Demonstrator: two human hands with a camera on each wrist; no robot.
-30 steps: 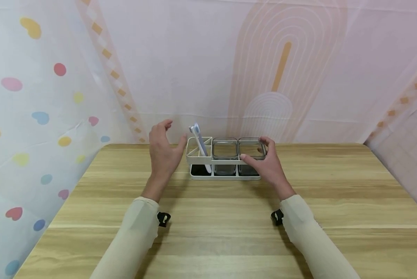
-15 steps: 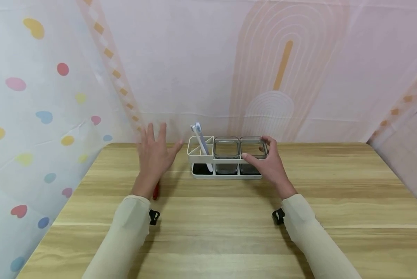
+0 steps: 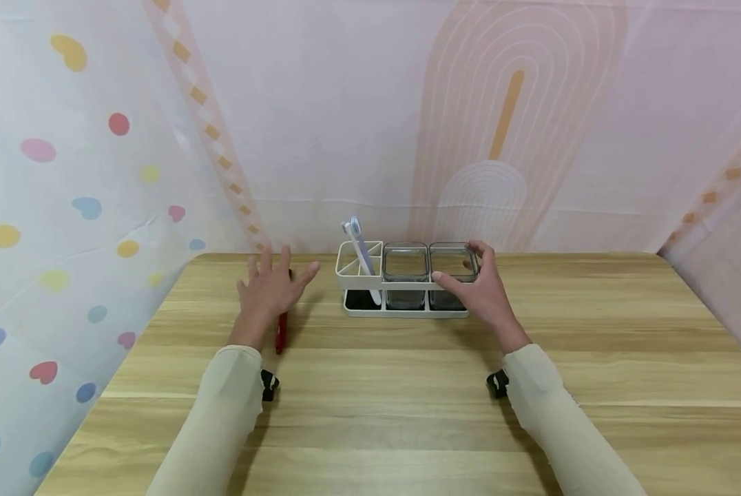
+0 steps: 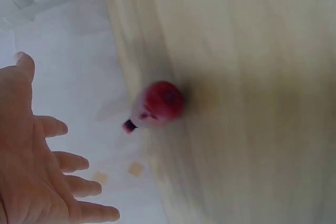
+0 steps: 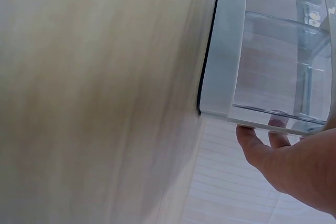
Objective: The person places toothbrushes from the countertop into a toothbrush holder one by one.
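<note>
Left hand [image 3: 270, 289] spread, right hand [image 3: 478, 293] curled

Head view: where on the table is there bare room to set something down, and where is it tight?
Bare wood spans the table right of the rack, and the near strip between the two sleeves. It is crowded at the back centre: the right hand grips the rack's right glass cup, and the left hand hovers open over the red pen.

A wooden table [image 3: 408, 413] stands against a pink patterned backdrop [image 3: 346, 103]. A curtain with coloured dots [image 3: 54, 207] hangs along its left edge.
</note>
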